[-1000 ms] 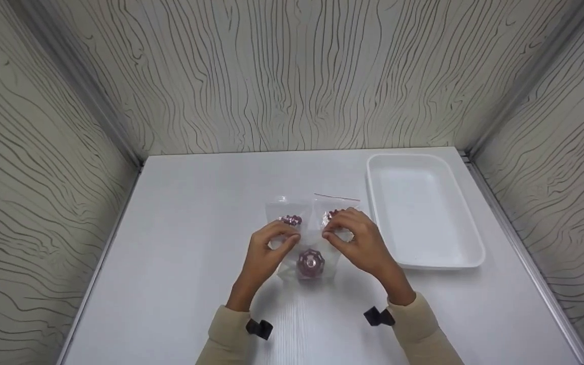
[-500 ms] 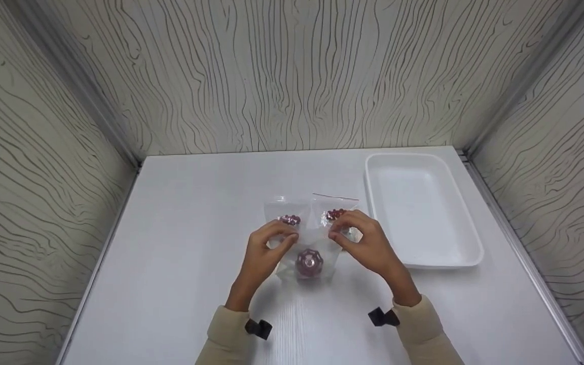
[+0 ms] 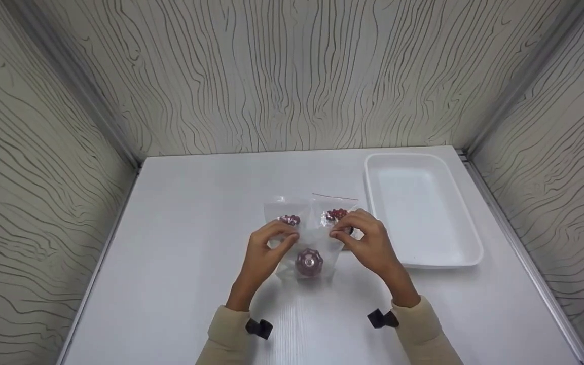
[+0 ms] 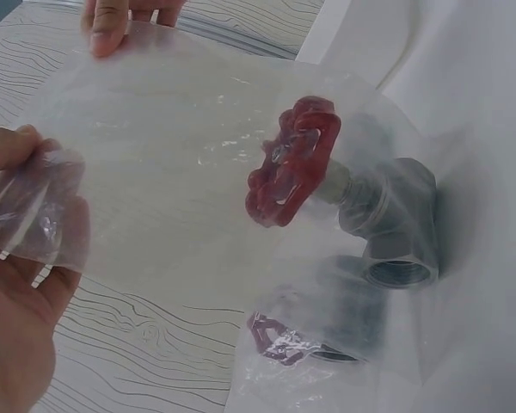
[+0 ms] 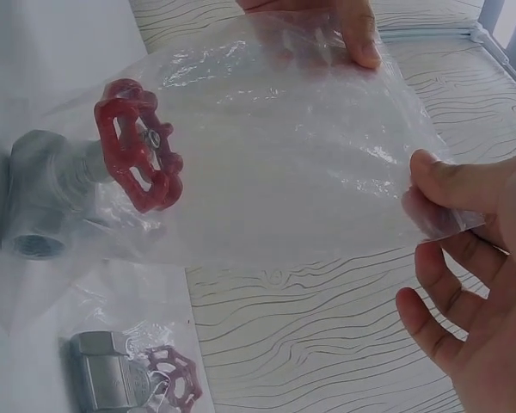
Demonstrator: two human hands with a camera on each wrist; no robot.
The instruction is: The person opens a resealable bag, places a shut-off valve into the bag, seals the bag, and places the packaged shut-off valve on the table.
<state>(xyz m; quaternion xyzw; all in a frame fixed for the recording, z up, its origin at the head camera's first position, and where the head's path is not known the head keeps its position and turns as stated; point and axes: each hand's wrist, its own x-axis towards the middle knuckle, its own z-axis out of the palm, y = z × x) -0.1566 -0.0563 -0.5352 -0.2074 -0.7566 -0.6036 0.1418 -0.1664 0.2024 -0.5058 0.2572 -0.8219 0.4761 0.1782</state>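
Note:
A clear plastic bag [image 4: 181,189] stands up from the table between my two hands. Inside, at its bottom, is a grey metal valve [image 5: 47,198] with a red handwheel [image 3: 309,262]. My left hand [image 3: 266,251] pinches one upper corner of the bag, its film bunched over the fingers in the left wrist view. The opposite upper corner is pinched between thumb and fingers of my right hand [image 3: 370,246]. Behind the hands lie two more bagged valves, one at left [image 3: 289,220] and one at right [image 3: 336,214], the latter's bag having a red line along its edge.
To the right on the white table [image 3: 195,228] is a shallow white tray [image 3: 408,218] with a raised rim. Wood-patterned panels [image 3: 292,76] enclose the table at the back and both sides. Each sleeve carries a small black device [image 3: 259,328] near the wrist.
My right hand has shifted slightly right and away from the left hand, still pinching the bag's edge. More of the right-hand bagged valve's red handwheel shows. The left hand stays nearly still.

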